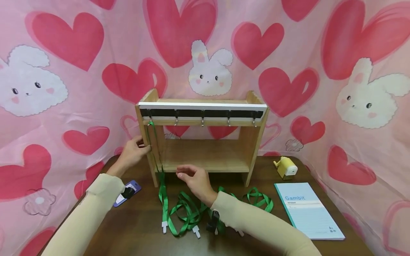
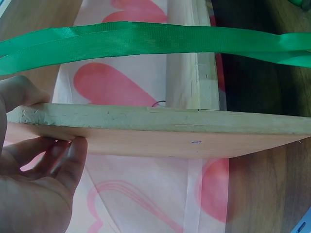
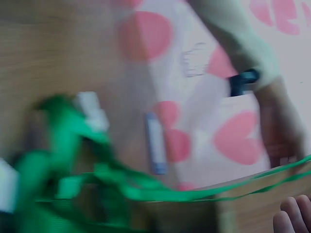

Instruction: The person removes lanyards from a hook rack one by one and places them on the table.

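My left hand (image 1: 132,152) grips the left side panel of a small wooden rack (image 2: 146,121), thumb on one face and fingers on the other. A green lanyard (image 1: 163,193) hangs from the leftmost metal hook on the rack's front, its lower end with a white clip lying on the table. In the left wrist view the green strap crosses in front of the panel. My right hand (image 1: 196,180) hovers before the lower shelf, right of the hanging strap, fingers loosely bent with nothing between them. Only its fingertips (image 3: 291,213) show in the blurred right wrist view.
More green lanyards (image 1: 189,212) with white clips lie before the rack, partly under my right forearm. A blue badge holder (image 1: 134,185) is beside my left sleeve. At right are a yellow pencil sharpener (image 1: 286,168) and a notebook (image 1: 309,211). Several bare hooks (image 1: 202,121) line the rack.
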Motion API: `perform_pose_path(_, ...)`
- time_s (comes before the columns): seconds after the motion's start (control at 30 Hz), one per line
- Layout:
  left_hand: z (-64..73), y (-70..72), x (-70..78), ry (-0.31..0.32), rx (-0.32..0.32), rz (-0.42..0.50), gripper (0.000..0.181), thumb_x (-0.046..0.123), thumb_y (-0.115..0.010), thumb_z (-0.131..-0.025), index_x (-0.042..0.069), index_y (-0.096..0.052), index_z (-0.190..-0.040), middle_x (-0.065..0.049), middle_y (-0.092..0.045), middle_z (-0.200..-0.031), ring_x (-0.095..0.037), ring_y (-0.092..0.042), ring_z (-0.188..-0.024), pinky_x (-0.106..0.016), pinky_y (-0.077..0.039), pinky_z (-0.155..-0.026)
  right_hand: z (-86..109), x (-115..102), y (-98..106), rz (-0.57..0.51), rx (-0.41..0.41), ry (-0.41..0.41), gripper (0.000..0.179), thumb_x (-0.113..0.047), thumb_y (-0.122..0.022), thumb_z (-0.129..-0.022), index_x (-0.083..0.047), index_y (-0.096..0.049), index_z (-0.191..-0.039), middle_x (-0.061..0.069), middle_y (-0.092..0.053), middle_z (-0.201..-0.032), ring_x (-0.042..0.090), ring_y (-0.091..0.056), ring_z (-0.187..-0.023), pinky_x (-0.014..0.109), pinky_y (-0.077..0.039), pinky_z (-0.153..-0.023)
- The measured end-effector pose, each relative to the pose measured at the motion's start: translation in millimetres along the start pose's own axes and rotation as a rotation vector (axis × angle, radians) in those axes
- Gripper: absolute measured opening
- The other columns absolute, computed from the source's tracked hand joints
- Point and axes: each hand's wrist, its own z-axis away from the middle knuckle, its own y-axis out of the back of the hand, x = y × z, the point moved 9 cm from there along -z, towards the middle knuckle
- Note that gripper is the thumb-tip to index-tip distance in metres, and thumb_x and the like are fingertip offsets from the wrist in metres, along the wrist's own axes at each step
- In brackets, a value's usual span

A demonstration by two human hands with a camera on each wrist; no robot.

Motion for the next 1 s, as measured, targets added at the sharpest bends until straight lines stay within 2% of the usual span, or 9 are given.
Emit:
perform_pose_path(0.13,-2.1,-0.6,0.6,-0.01,0.007,0.029,0.041,0.009,-0.061,-0.094,-0.007,-0.058,-0.132,-0.032,-0.065,-0.127,-0.043,-0.063,-0.12,-0.012,-0.051,-0.081,-16.3,-41.2,6.2,-0.049,-0.014,0.101,0.026,-0.014,-0.073,-0.092,-0.009,-0.074,-0.118,0.017,-0.075,-0.118,0.018,-0.074,-0.105,0.023,-0.06,-0.089)
perform_pose_path(0.23,-3.1,-0.1,0.2,-0.014,0.01,0.038,0.041,0.008,-0.06,-0.094,-0.007,-0.058,-0.132,-0.033,-0.065,-0.127,-0.044,-0.063,-0.119,-0.011,-0.051,-0.08,-27.8,-69.5,8.8,-0.042,-0.008,0.174,0.03,-0.015,-0.074,-0.092,-0.009,-0.073,-0.121,0.014,-0.075,-0.12,0.018,-0.073,-0.109,0.026,-0.06,-0.09)
perform_pose_path(0.33,-2.9,0.2,-0.8,-0.012,0.008,0.034,0.041,0.008,-0.06,-0.094,-0.008,-0.057,-0.131,-0.033,-0.064,-0.127,-0.045,-0.063,-0.12,-0.019,-0.055,-0.084,-39.7,-91.3,8.5,-0.008,0.001,0.228,0.034,-0.015,-0.075,-0.091,-0.007,-0.071,-0.124,0.012,-0.075,-0.121,0.018,-0.073,-0.112,0.026,-0.06,-0.09)
perform_pose_path(0.43,-2.4,-0.6,-1.8,-0.004,-0.001,0.033,0.042,0.009,-0.061,-0.094,-0.007,-0.057,-0.133,-0.033,-0.063,-0.129,-0.045,-0.063,-0.121,-0.034,-0.059,-0.091,-51.7,-108.2,5.9,0.031,0.005,0.259,0.036,-0.013,-0.076,-0.09,-0.009,-0.071,-0.126,0.01,-0.075,-0.123,0.016,-0.072,-0.113,0.024,-0.059,-0.091)
perform_pose_path(0.53,-2.7,-1.2,-2.1,0.009,-0.009,0.036,0.044,0.011,-0.061,-0.095,-0.007,-0.056,-0.135,-0.032,-0.062,-0.132,-0.045,-0.062,-0.123,-0.049,-0.058,-0.097,-62.1,-122.4,2.1,0.063,0.003,0.273,0.037,-0.014,-0.075,-0.091,-0.012,-0.071,-0.127,0.005,-0.075,-0.124,0.012,-0.072,-0.112,0.023,-0.058,-0.093)
perform_pose_path(0.7,-2.6,-0.6,0.0,0.026,-0.015,0.032,0.045,0.014,-0.062,-0.096,-0.004,-0.055,-0.137,-0.029,-0.061,-0.135,-0.045,-0.061,-0.125,-0.057,-0.053,-0.101,-76.0,-134.1,-9.7,0.103,-0.01,0.26,0.038,-0.018,-0.075,-0.092,-0.014,-0.07,-0.13,0.002,-0.074,-0.126,0.007,-0.071,-0.113,0.022,-0.058,-0.092)
perform_pose_path(1.0,-1.5,-0.5,-0.3,0.02,-0.007,0.038,0.043,0.011,-0.062,-0.096,-0.005,-0.056,-0.136,-0.029,-0.062,-0.134,-0.043,-0.061,-0.125,-0.051,-0.055,-0.1,-93.0,-126.8,-33.4,0.185,0.002,0.181,0.039,-0.025,-0.072,-0.095,-0.017,-0.068,-0.132,-0.001,-0.074,-0.127,0.008,-0.071,-0.112,0.019,-0.058,-0.088)
